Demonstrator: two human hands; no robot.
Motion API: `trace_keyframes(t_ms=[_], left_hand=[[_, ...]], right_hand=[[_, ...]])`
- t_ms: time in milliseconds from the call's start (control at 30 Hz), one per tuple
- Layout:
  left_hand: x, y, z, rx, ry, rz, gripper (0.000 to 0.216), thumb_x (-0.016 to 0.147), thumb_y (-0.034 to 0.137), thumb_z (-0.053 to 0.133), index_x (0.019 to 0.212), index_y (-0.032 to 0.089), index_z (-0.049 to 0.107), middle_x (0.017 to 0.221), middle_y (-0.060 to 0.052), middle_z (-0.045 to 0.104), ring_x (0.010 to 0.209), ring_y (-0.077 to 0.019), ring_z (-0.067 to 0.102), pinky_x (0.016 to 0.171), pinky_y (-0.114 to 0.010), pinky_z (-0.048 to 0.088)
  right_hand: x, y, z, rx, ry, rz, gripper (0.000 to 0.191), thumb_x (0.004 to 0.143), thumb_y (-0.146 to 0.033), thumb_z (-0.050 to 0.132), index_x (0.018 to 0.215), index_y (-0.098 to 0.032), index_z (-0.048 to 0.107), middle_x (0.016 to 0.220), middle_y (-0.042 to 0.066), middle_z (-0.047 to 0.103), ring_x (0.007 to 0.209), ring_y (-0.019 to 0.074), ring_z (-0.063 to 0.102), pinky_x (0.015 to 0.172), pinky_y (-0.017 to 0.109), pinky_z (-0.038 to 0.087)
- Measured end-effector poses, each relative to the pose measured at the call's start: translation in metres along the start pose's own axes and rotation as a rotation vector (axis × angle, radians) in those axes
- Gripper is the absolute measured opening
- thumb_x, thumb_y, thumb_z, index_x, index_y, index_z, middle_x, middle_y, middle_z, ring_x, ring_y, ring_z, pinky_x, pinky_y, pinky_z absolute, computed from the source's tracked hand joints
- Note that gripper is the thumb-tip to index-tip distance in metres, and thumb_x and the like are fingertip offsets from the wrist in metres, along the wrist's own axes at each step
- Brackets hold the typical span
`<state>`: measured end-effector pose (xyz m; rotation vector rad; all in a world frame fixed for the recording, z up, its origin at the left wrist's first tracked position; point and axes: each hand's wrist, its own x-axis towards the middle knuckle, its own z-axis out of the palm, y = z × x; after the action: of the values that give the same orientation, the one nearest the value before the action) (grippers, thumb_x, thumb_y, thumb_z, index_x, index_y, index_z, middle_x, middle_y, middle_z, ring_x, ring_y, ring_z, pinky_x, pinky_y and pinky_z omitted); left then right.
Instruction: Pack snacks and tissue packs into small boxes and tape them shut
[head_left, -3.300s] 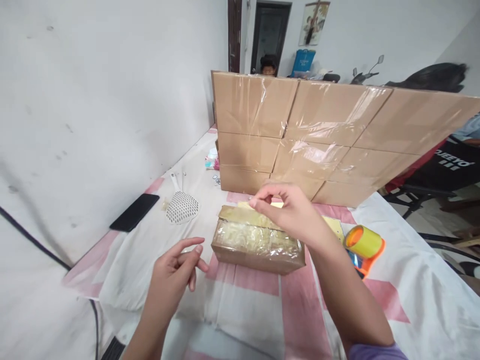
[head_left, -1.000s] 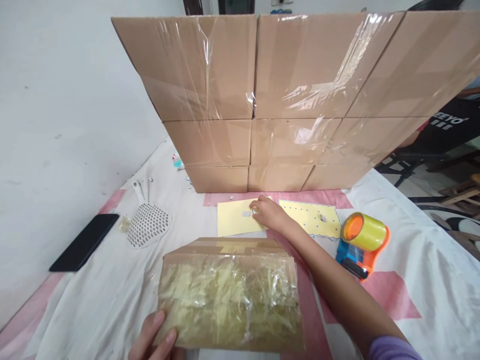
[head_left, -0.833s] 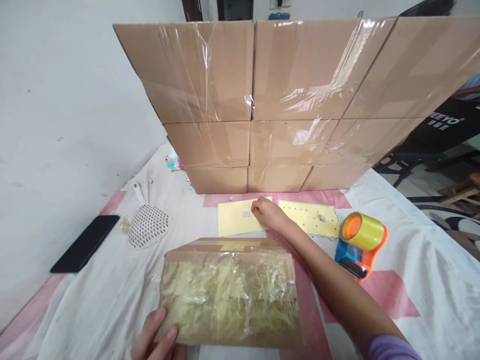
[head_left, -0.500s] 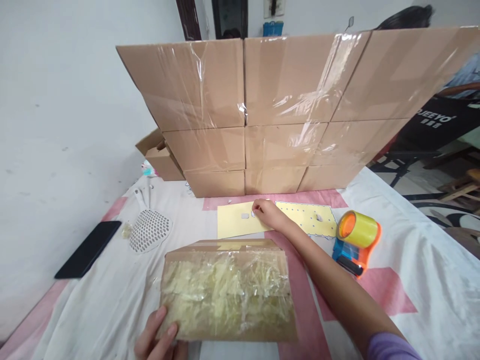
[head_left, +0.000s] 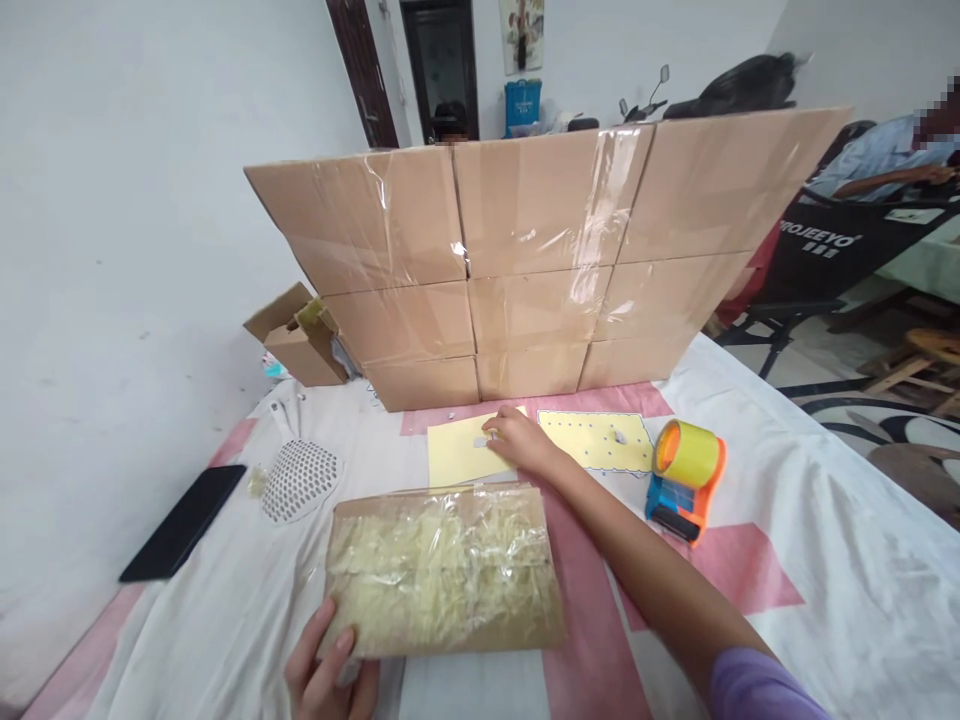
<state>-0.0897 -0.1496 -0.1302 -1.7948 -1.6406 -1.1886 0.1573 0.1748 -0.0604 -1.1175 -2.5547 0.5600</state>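
Note:
My left hand [head_left: 330, 672] grips the near left corner of a flat cardboard box [head_left: 442, 570] whose top is covered in clear tape over pale yellow shreds. My right hand [head_left: 516, 441] reaches past the box and pinches at a small white sticker on a plain yellow sheet [head_left: 459, 457]. What the fingertips hold is too small to name. A second yellow sheet with dots [head_left: 598, 441] lies just right of that hand.
A wall of taped cardboard boxes [head_left: 525, 260] stands behind the sheets. An orange and blue tape dispenser [head_left: 686, 477] sits at the right. A white slotted scoop [head_left: 300, 478], a black phone [head_left: 184, 520] and a small open carton [head_left: 296, 335] lie at the left. People sit beyond.
The view has tilted up, showing more of the room and the small open carton. My left hand has taken the box corner; my right hand stays pinching at the yellow sheet.

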Motion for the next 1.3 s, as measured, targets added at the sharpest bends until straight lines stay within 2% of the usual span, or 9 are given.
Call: trace_keyframes(t_ms=[100,200,367,633,800,900,1000,1133,1300], left_hand=[[0.002,0.001,0.001,-0.013,-0.003,0.018,0.088,0.074,-0.001,0.072,0.147,0.040,0.045,0.132,-0.011,0.056,0.104,-0.0269,0.066,0.071,-0.037,0.060],[0.004,0.000,0.002,-0.027,0.022,0.048,0.080,0.073,-0.001,0.075,0.141,0.035,0.050,0.137,-0.011,0.055,0.107,-0.0254,0.066,0.073,-0.034,0.060],[0.011,0.003,0.006,-0.013,0.074,0.070,0.065,0.074,0.001,0.077,0.129,0.029,0.056,0.141,-0.009,0.054,0.115,-0.0233,0.065,0.087,-0.034,0.060],[0.009,0.005,0.004,-0.010,0.048,0.065,0.065,0.073,-0.002,0.077,0.126,0.028,0.055,0.141,-0.011,0.054,0.118,-0.0248,0.063,0.088,-0.037,0.059],[0.012,0.007,0.006,-0.021,0.052,0.048,0.059,0.076,-0.003,0.074,0.123,0.027,0.055,0.141,-0.011,0.053,0.122,-0.0239,0.061,0.093,-0.036,0.057],[0.017,0.010,0.007,-0.037,0.060,0.049,0.055,0.078,-0.001,0.073,0.122,0.025,0.054,0.144,-0.011,0.051,0.125,-0.0233,0.059,0.095,-0.035,0.056],[0.021,0.010,0.008,-0.046,0.072,0.054,0.055,0.078,-0.001,0.073,0.122,0.025,0.054,0.145,-0.011,0.050,0.126,-0.0228,0.059,0.096,-0.035,0.056],[0.021,0.009,0.009,-0.058,0.077,0.053,0.057,0.077,-0.001,0.073,0.124,0.025,0.054,0.146,-0.011,0.050,0.127,-0.0222,0.059,0.099,-0.034,0.054],[0.023,0.013,0.014,-0.090,0.068,-0.014,0.062,0.078,0.002,0.073,0.131,0.026,0.052,0.149,-0.011,0.047,0.131,-0.0236,0.056,0.104,-0.038,0.053]], right_hand=[[-0.001,-0.006,0.001,-0.084,-0.003,-0.096,0.027,0.090,-0.026,0.070,0.116,-0.021,0.076,0.114,0.011,0.062,0.108,0.0245,0.059,0.087,0.031,0.044],[0.000,-0.006,0.005,-0.164,0.003,-0.202,0.019,0.097,-0.027,0.063,0.105,-0.020,0.078,0.112,0.011,0.063,0.106,0.0235,0.058,0.088,0.033,0.042],[0.005,-0.006,0.013,-0.282,0.004,-0.232,0.025,0.103,-0.026,0.054,0.099,-0.016,0.076,0.104,0.010,0.068,0.099,0.0221,0.058,0.086,0.033,0.041],[0.008,-0.011,0.012,-0.177,0.050,-0.105,0.024,0.106,-0.023,0.046,0.102,-0.013,0.067,0.110,0.014,0.070,0.105,0.0238,0.061,0.091,0.033,0.041],[0.003,-0.007,0.011,-0.067,0.071,0.033,0.022,0.108,-0.025,0.037,0.108,-0.016,0.057,0.095,0.011,0.073,0.084,0.0218,0.065,0.073,0.031,0.040],[0.000,-0.005,0.008,0.069,0.092,0.026,0.020,0.108,-0.027,0.032,0.105,-0.020,0.051,0.085,0.004,0.071,0.076,0.0184,0.064,0.069,0.028,0.039],[-0.001,-0.007,-0.004,0.370,0.165,-0.057,0.015,0.107,-0.030,0.036,0.098,-0.023,0.046,0.081,-0.001,0.069,0.075,0.0162,0.063,0.071,0.027,0.041],[-0.016,-0.022,-0.038,0.646,0.212,-0.138,0.016,0.104,-0.037,0.045,0.095,-0.024,0.046,0.083,0.000,0.070,0.068,0.0140,0.057,0.067,0.027,0.042],[-0.078,-0.031,-0.077,0.745,0.174,-0.096,0.021,0.104,-0.042,0.048,0.095,-0.023,0.049,0.083,0.000,0.069,0.058,0.0115,0.048,0.058,0.025,0.038]])
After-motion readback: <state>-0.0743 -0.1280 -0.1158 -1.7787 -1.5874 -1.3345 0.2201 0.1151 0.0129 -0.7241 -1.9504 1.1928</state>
